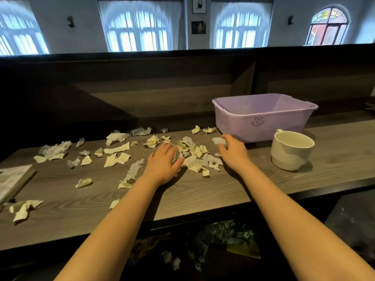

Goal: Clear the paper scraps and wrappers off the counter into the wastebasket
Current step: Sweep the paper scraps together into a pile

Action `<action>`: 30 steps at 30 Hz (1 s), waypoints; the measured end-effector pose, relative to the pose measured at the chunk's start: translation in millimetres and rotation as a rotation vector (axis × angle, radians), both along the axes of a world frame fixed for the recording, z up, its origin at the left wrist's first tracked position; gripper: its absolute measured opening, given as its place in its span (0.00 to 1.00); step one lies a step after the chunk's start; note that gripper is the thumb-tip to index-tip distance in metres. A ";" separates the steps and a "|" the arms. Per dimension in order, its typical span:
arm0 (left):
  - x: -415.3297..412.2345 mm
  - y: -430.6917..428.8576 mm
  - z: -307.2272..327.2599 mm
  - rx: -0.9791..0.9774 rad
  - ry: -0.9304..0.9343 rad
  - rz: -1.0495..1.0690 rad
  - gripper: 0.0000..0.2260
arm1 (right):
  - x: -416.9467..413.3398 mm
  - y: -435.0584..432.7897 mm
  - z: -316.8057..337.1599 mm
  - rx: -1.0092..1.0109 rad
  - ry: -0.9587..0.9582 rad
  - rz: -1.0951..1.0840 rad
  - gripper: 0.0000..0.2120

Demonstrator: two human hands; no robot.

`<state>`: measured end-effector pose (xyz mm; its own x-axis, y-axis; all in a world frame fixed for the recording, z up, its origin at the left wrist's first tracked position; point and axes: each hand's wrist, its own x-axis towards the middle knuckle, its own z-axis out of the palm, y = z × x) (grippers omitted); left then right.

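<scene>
1. Hands first: the left hand (163, 166) lies flat and spread on the worktop (203, 191), palm down, its fingers touching the near edge of a heap of paper scraps (195, 158). It grips nothing.
2. The right hand (233, 151) is cupped and loose on the far side of the same heap, fingertips beside one white scrap (218, 140). It holds nothing either.
3. The step in hand looks like gathering: both palms should close toward each other, low against the wood, so that thin pieces slide into the heap and none slip under the fingers.
4. A firm squeeze from both sides would probably lift the bunch in one go. Loose edges may drop on the way.
5. The lilac tub (263, 116) stands just behind the right hand and appears empty, so the carry is short.
6. The white cup (292, 150) sits near the tub. The right forearm should stay clear of it.
7. The scraps are torn, crumpled bits, pale yellow and white, light and flimsy.
8. Many more lie scattered to the left, up to a book (12, 181) at the worktop's edge.
</scene>
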<state>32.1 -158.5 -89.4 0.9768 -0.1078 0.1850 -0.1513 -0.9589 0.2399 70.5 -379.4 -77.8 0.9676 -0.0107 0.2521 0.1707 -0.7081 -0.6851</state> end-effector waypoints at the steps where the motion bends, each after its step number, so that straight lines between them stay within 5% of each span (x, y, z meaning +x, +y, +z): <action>1: 6.1 -0.3 1.8 -0.009 -0.005 0.003 0.26 | 9.2 3.2 0.0 -0.063 0.026 0.026 0.23; 14: 100.4 19.7 25.0 0.142 0.086 0.218 0.27 | 122.8 38.3 -12.5 -0.422 0.144 0.114 0.34; 20: 107.9 51.7 11.7 0.052 0.263 0.301 0.25 | 142.2 59.7 -0.3 -0.421 0.257 0.281 0.29; 30: 82.4 70.7 6.4 0.003 0.197 0.281 0.18 | 98.2 117.4 4.7 -0.260 0.353 0.576 0.24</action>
